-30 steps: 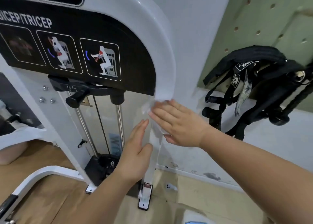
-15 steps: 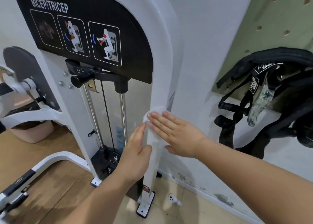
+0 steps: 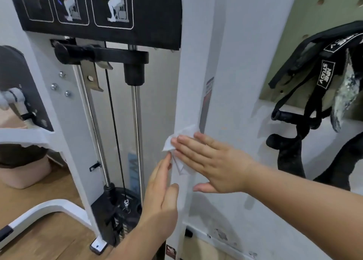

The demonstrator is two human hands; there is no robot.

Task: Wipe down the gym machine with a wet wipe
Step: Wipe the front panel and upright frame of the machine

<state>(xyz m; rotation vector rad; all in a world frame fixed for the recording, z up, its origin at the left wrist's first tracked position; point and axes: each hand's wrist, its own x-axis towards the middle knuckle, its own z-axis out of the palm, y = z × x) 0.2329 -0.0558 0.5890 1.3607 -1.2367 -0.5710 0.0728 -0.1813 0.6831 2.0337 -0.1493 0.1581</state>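
My right hand (image 3: 212, 161) lay flat, fingers straight, pressing the wet wipe (image 3: 174, 142) on the machine's white upright (image 3: 188, 83), at five o'clock from the black placard (image 3: 153, 34). My left hand (image 3: 161, 197), relaxed and empty, touched the upright's inner edge. Firm, even, full-length strokes would clean best.

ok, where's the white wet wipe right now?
Head view, centre: the crumpled white wet wipe is pressed against the machine's white upright post under the fingers of the right hand, right of the chrome guide rod, left hand just below.
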